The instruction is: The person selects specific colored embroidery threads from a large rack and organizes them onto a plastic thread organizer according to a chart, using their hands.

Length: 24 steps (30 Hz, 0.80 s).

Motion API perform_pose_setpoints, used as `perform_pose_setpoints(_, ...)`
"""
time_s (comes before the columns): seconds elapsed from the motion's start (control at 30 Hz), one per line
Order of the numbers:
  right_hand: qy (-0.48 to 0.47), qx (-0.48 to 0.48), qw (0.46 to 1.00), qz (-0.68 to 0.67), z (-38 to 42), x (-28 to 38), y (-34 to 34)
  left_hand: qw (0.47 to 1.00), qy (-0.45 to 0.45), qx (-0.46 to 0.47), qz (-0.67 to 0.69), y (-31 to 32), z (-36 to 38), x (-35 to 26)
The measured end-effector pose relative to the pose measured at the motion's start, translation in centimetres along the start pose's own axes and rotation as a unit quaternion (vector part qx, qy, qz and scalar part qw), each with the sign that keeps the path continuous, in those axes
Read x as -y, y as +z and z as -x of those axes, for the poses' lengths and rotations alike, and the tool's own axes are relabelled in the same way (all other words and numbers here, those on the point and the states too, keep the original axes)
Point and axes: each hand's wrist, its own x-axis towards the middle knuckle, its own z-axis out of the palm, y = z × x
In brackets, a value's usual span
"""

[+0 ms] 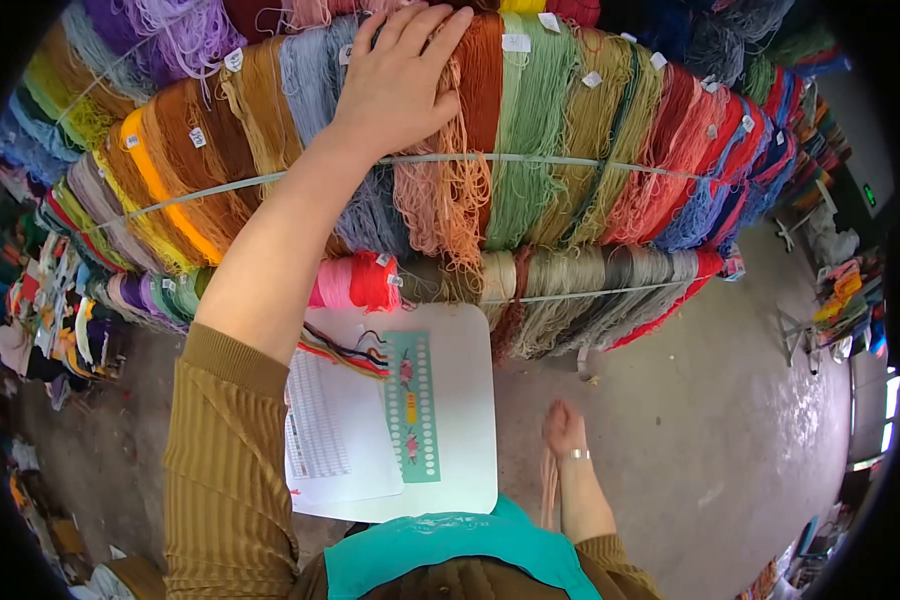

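Observation:
My left hand [400, 80] reaches up onto the upper row of hanging thread skeins, fingers stretched out over the top. Pale blue skeins [310, 85] hang to its left, and rust-red skeins [482, 110] to its right. Below the hand dangle loose peach-orange skeins [462, 215]. Low on the right, my right hand [565, 428] is closed, with peach thread [549, 485] trailing down from it. Between the arms is a white board [470, 420]. On it lie a printed sheet [320, 430], a teal card with punched holes [428, 400] and several dark and red threads [345, 350].
A pale cord [560, 160] runs across the upper skeins. The lower row holds grey skeins [620, 290] and a pink-red bundle [360, 283]. More coloured threads [45, 290] are at the far left. Concrete floor [700, 400] stretches to the right.

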Motion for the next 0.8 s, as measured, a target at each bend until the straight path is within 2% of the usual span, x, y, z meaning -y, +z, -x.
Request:
perform_pose_setpoints(0.03,-0.037,0.053,0.997,0.039,1.7,0.0,9.0,0.989,0.072,-0.127,0.029,2.5,-0.2,1.3)
perform_pose_setpoints(0.07,-0.051,0.122,0.989,0.063,2.9,0.2,16.2,0.955,0.143,-0.252,0.058,3.8,-0.3,2.0)
perform_pose_setpoints(0.1,-0.161,0.205,0.960,0.100,3.3,-0.2,22.3,0.955,0.145,-0.252,0.058,2.9,-0.1,1.4)
perform_pose_setpoints(0.13,-0.177,0.244,0.943,0.142,5.2,-0.4,27.5,0.986,0.081,-0.142,0.018,1.1,0.4,0.4)
perform_pose_setpoints(0.17,-0.232,0.247,0.921,0.194,6.6,-0.7,31.9,0.999,0.015,-0.029,-0.021,0.1,0.7,-0.2)
perform_pose_setpoints(0.2,-0.285,0.248,0.893,0.245,6.8,-0.9,35.5,0.999,0.016,-0.029,-0.022,0.0,0.7,-0.3)
perform_pose_setpoints(0.27,-0.471,0.213,0.768,0.378,5.2,-1.4,40.6,0.999,0.017,-0.026,-0.012,-0.2,0.7,-0.2)
perform_pose_setpoints(0.3,-0.526,0.201,0.722,0.403,4.7,-1.6,42.5,0.999,0.017,-0.025,-0.015,0.0,0.8,0.0)
perform_pose_setpoints(0.33,-0.578,0.187,0.671,0.425,4.3,-1.7,44.1,1.000,0.008,-0.019,-0.010,0.3,0.8,0.3)
perform_pose_setpoints(0.37,-0.577,0.189,0.671,0.425,4.0,-1.9,45.3,1.000,0.000,-0.013,-0.005,0.4,0.8,0.4)
perform_pose_setpoints(0.43,-0.666,0.122,0.584,0.447,3.5,-2.3,47.1,1.000,-0.002,-0.019,-0.007,0.5,0.8,0.5)
perform_pose_setpoints(0.6,-0.662,0.093,0.583,0.462,2.6,-2.4,48.0,1.000,-0.005,-0.024,-0.008,0.6,0.8,0.4)
perform_pose_setpoints(0.67,-0.626,0.146,0.650,0.405,2.5,-2.4,48.0,1.000,-0.005,-0.024,-0.005,0.6,0.8,0.4)
perform_pose_setpoints(0.8,-0.598,0.184,0.680,0.383,2.6,-2.2,47.2,1.000,-0.006,-0.021,-0.005,0.5,0.9,0.4)
